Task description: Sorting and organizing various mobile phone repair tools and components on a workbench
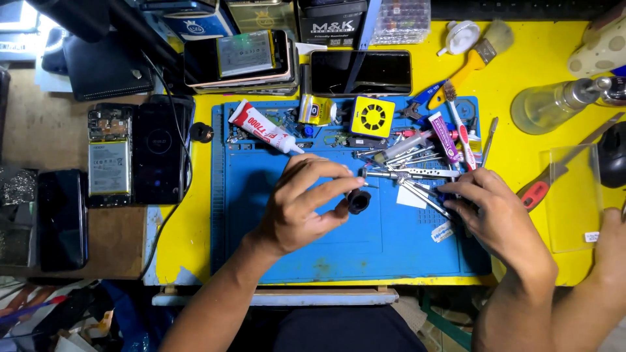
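Looks like early days here: the left hand has a small black round part pinched between its fingertips over the blue mat. The right hand is curled down into the pile of tweezers, though I can't tell whether it's gripping one yet.

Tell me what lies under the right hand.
Under the right hand: metal tweezers run beneath its fingers on the blue mat; their ends and anything below the palm are covered.
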